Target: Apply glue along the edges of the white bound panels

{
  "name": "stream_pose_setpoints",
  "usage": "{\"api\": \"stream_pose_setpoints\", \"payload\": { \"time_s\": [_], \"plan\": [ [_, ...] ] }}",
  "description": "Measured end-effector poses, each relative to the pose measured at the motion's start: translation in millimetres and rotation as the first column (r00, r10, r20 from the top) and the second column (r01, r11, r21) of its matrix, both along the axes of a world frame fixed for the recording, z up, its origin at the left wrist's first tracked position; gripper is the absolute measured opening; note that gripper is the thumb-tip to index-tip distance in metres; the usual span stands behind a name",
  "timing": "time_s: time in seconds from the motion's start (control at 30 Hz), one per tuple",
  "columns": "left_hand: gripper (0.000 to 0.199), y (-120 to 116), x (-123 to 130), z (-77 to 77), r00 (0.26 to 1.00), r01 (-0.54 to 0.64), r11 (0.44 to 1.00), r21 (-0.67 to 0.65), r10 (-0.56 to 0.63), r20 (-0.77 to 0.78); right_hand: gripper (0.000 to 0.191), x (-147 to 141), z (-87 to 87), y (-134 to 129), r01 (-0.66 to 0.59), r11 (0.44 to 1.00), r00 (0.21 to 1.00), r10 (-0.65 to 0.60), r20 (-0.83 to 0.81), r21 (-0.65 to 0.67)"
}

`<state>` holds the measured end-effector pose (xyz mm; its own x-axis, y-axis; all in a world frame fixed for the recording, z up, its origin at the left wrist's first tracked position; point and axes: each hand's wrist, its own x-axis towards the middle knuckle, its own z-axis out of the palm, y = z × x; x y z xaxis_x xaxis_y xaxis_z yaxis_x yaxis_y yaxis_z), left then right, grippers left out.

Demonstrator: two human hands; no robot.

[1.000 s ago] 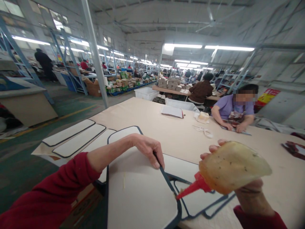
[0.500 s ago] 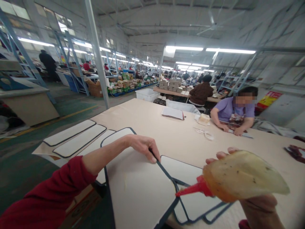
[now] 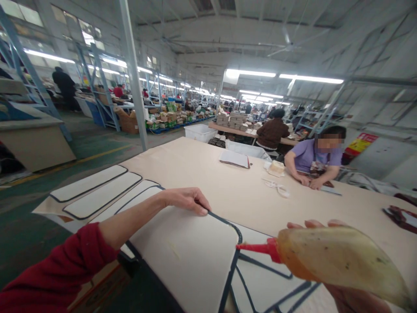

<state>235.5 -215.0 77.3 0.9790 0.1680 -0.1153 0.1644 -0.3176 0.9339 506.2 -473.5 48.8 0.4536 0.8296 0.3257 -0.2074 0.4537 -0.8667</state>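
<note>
A white panel with a dark blue border (image 3: 189, 252) is tilted up off the table, its far edge pinched in my left hand (image 3: 187, 200). My right hand (image 3: 355, 298) is wrapped round a glue bottle (image 3: 339, 256), a cloudy squeeze bottle with amber liquid and a red nozzle. The nozzle's tip touches or nearly touches the panel's dark border at its right side. Under and beside this panel lie other bordered panels (image 3: 263, 278), overlapping one another. The palm of my right hand is hidden behind the bottle.
More bordered panels (image 3: 94, 200) lie in a row at the table's left end. Across the beige table (image 3: 182, 165) are a white sheet stack (image 3: 234, 159), white strips (image 3: 276, 188) and a pale block (image 3: 276, 168). A co-worker in purple (image 3: 306, 156) handles a piece at the far right edge.
The panel has turned in my left hand, and its held edge sits slightly further left. The nozzle tip has moved up along the panel's right border. The bottle's back end has dropped.
</note>
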Motion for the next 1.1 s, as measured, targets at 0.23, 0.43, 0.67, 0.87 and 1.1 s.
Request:
{"api": "stream_pose_setpoints", "payload": {
  "time_s": [0.23,0.43,0.67,0.87,1.1],
  "plan": [
    [0.035,2.9,-2.5,-7.9,1.0,-0.023,0.999,-0.042,0.022,-0.02,0.051,-26.1,16.6,-1.3,0.058,0.998,0.994,-0.058,-0.09,0.003],
    [0.034,3.7,-3.7,-7.6,0.999,-0.03,0.998,-0.051,0.029,-0.031,0.049,-13.2,-3.2,6.2,-0.026,0.983,1.0,0.027,-0.005,0.183],
    [0.032,7.7,-4.9,-9.2,0.996,-0.069,0.995,-0.079,0.064,-0.057,0.035,-16.0,-4.2,6.6,-0.012,0.99,0.995,0.025,-0.092,0.142],
    [0.033,11.1,-8.0,-12.7,0.99,-0.123,0.986,-0.111,0.114,-0.083,0.034,-15.8,-8.5,6.6,-0.054,0.99,0.99,0.07,-0.122,0.127],
    [0.036,17.0,-9.1,-18.9,0.984,-0.166,0.973,-0.161,0.151,-0.099,0.043,-4.7,-19.6,6.7,-0.106,0.975,0.994,0.096,0.06,0.194]
  ]
}}
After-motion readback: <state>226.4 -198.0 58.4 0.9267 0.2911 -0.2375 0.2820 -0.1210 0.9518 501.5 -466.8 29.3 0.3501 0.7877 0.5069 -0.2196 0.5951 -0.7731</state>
